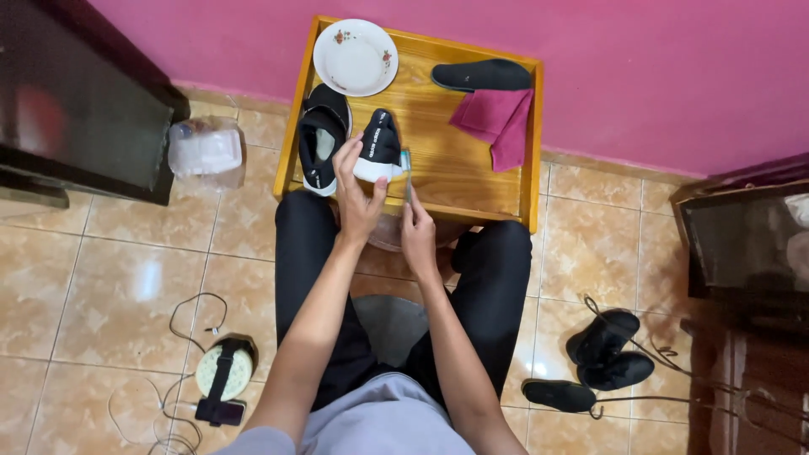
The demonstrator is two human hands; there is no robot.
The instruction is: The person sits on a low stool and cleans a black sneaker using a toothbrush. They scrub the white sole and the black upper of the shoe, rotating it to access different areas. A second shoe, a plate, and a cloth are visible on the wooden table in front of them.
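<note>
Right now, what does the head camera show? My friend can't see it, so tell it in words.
A seated person's left hand steadies a black shoe with a white sole on a small wooden table, while the right hand holds a toothbrush to it. Also on the table: another shoe, a white plate, a black insole and a pink cloth.

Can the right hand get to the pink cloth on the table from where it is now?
Probably yes. The right hand holds a toothbrush at the table's near edge, and only bare wood lies between it and the pink cloth. The brush in its grip would likely need putting down first.
</note>
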